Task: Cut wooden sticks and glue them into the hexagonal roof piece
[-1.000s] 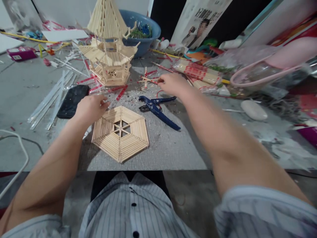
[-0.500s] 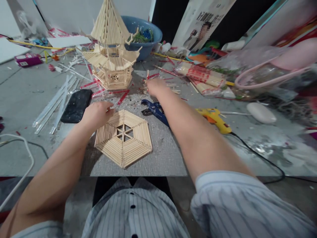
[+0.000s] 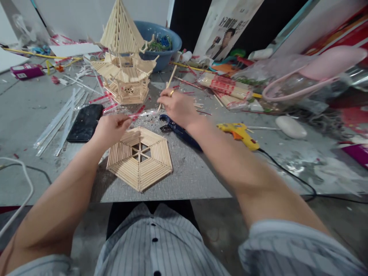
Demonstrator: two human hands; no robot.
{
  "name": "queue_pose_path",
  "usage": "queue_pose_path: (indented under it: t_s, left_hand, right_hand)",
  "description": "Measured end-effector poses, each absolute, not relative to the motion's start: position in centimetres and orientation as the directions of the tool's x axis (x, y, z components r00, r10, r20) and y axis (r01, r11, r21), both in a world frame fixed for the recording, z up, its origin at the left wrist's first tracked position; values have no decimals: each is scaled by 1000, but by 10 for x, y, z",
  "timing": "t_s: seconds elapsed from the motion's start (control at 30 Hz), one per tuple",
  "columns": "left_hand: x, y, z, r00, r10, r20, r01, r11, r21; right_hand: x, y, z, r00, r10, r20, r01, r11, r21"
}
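A flat hexagonal panel of wooden sticks (image 3: 140, 158) lies on the grey mat near the table's front edge. My left hand (image 3: 110, 128) rests closed at the panel's upper left corner, fingers pinched on a clear wrapper with red print (image 3: 142, 114). My right hand (image 3: 178, 107) is raised just behind the panel and pinches a thin wooden stick (image 3: 167, 86) that slants up and away. Blue pliers (image 3: 178, 130) lie under my right wrist. A wooden stick pagoda (image 3: 123, 57) stands behind both hands.
A yellow glue gun (image 3: 240, 134) with a black cord lies right of my forearm. A black phone (image 3: 85, 122) and clear glue sticks (image 3: 59, 120) lie at left. A blue bowl (image 3: 161, 44), chopstick packs (image 3: 227, 86), plastic bags and clutter fill the back and right.
My right hand has drawn back from the litter behind the mat, lifting a wooden stick. My left hand has picked up the wrapper at the panel's corner.
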State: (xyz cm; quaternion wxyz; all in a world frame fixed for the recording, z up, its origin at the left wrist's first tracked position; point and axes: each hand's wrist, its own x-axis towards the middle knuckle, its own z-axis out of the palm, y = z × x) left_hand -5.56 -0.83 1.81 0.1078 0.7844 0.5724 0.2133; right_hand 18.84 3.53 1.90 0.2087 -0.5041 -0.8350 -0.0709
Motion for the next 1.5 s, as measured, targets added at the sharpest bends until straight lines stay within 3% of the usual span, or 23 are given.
queue_pose_path:
  t_s: [0.1, 0.17, 0.47, 0.6, 0.87, 1.03, 1.17, 1.37, 1.5]
  left_hand:
    - [-48, -13, 16, 289, 943, 165, 744, -330, 581]
    - [-42, -16, 14, 339, 926, 163, 685, -362, 632]
    - [-39, -15, 9, 416, 860, 294, 650, -508, 565]
    - [-32, -26, 15, 448, 862, 238, 588, -484, 648]
    - [-20, -35, 10, 452, 881, 140, 384, -334, 861]
    - [-14, -37, 7, 429, 900, 77, 447, -286, 847]
    - [-19, -36, 12, 505, 863, -35, 465, -238, 853]
    - [-24, -33, 18, 598, 790, -136, 494, -230, 838]
    - [-24, -30, 19, 551, 818, -168, 565, -217, 796]
  right_hand:
    - [178, 0, 7, -481, 744, 463, 790, 597, -139]
    - [177, -14, -1, -481, 735, 478, 766, 617, -177]
    - [188, -16, -23, -409, 723, 556, 732, 624, -273]
    - [182, -27, -17, -438, 721, 537, 669, 661, -341]
    - [166, -42, -10, -472, 723, 505, 645, 673, -361]
    - [166, -43, -10, -476, 728, 493, 652, 668, -357]
    - [171, -42, -9, -512, 706, 490, 640, 694, -330]
    - [186, -34, -13, -476, 668, 572, 654, 704, -278]
    - [190, -31, -19, -360, 595, 718, 672, 700, -243]
